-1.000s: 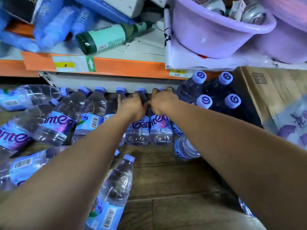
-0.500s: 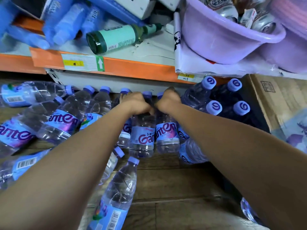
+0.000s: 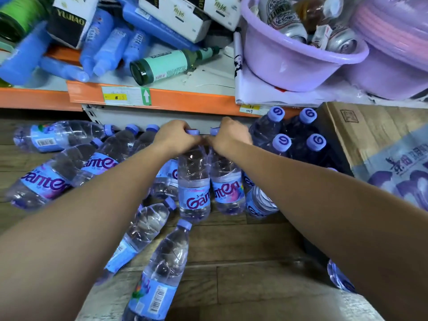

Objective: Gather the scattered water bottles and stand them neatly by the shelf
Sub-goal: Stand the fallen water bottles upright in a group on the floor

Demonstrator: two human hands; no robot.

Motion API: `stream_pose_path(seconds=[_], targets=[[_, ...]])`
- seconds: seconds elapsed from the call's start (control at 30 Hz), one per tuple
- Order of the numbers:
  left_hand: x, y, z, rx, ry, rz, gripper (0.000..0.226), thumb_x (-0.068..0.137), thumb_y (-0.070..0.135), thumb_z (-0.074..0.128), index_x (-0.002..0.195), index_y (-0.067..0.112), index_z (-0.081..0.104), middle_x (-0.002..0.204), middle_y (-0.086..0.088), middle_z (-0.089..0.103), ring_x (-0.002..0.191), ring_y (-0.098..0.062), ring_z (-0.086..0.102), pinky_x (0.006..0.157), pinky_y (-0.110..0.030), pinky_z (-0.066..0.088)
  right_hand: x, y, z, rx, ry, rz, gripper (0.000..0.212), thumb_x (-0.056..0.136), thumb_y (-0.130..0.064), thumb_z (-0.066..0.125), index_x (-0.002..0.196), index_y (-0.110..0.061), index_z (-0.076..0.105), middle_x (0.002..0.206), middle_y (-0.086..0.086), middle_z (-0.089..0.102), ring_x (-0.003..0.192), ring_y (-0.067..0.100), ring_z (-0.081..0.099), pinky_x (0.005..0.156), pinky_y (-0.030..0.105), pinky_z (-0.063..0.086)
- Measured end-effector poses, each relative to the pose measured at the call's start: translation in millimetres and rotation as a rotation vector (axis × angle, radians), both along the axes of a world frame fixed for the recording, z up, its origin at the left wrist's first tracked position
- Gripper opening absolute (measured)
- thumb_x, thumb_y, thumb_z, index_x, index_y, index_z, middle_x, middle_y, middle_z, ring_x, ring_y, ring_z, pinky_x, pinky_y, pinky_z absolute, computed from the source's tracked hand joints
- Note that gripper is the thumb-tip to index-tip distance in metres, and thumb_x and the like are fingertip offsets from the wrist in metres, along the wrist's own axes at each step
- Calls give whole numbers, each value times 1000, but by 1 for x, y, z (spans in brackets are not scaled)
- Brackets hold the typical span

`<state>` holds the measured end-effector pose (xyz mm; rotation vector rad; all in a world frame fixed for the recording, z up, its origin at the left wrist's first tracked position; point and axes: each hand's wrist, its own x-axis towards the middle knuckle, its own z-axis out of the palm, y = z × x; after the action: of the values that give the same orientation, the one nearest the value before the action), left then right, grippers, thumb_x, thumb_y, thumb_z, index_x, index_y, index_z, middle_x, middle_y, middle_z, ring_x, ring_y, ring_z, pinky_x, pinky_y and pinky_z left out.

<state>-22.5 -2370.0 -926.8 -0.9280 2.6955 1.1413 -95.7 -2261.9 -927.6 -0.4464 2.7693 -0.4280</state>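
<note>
This is looking like a shop or its stockroom. An orange-edged steel shelf (image 3: 185,98) is carrying price tags (image 3: 249,108) along its front edge, and goods are lying piled on it: boxed items (image 3: 183,15), blue bottles (image 3: 104,52), a green glass bottle (image 3: 166,66) and purple basins (image 3: 289,66) holding cans. Many identical branded water bottles (image 3: 193,181) are crowding the wooden floor (image 3: 243,246) beside a printed shipping carton (image 3: 382,154).

Brown wooden plank floor (image 3: 243,246) runs under an orange-edged metal shelf (image 3: 185,98). A cardboard box (image 3: 370,135) stands on the floor at right.
</note>
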Motion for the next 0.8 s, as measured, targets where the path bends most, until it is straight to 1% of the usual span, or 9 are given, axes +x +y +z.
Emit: stream_pose_path(seconds=[0.13,0.23,0.33,0.37,0.5,0.6,0.67,0.73,0.8], targets=[[19,7,30,-237,-70,-176,41,77,50,67,74,10,57,82,-10,56,83,-29,52,68,-27,32,24,19,28,15,112,206,44,86,-39,63,117,-8,53,121,11,59,111,31,58,77,33,43],[32,19,51,-280,-102,-253,39,76,40,71,98,8,63,76,-8,60,78,-22,56,66,-23,35,40,33,46,29,123,337,27,85,-31,62,101,-10,63,107,11,65,102,31,61,70,29,41],[40,34,68,-291,-162,-402,27,76,26,73,96,9,66,60,4,60,41,0,55,43,-14,40,53,53,60,110,84,439,24,84,-30,62,70,-11,56,75,6,55,85,32,56,53,24,34],[41,40,72,-286,-187,-438,23,76,23,74,93,9,67,55,6,57,31,3,51,36,-9,38,56,60,63,114,70,466,25,84,-30,62,68,-11,57,73,5,53,84,31,56,53,25,35],[49,67,87,-365,-228,-541,22,72,20,77,89,11,68,55,6,55,45,-9,53,49,-22,43,67,87,76,29,31,533,21,82,-28,66,92,-12,72,99,6,67,99,25,62,74,29,46],[52,78,96,-404,-195,-562,19,72,17,75,90,12,68,61,4,57,54,-17,57,46,-20,40,75,104,85,18,-6,621,18,81,-25,67,93,-15,74,97,2,68,92,20,60,75,27,44],[51,84,99,-313,-161,-530,19,72,12,76,88,13,67,66,0,59,50,-17,59,45,-19,49,80,114,90,16,-47,667,16,80,-21,67,92,-14,74,97,2,69,84,13,55,74,26,44],[50,93,103,-230,-127,-515,20,70,7,77,85,11,64,68,-5,59,50,-23,61,56,-35,58,83,126,94,19,-67,694,15,79,-19,68,92,-14,73,91,-1,65,82,10,52,72,25,43],[48,105,106,-206,-107,-525,21,69,6,77,75,12,58,64,-3,56,48,-24,62,56,-37,57,81,138,97,18,-80,698,12,78,-18,69,90,-15,70,84,-5,61,80,10,52,70,27,44]])
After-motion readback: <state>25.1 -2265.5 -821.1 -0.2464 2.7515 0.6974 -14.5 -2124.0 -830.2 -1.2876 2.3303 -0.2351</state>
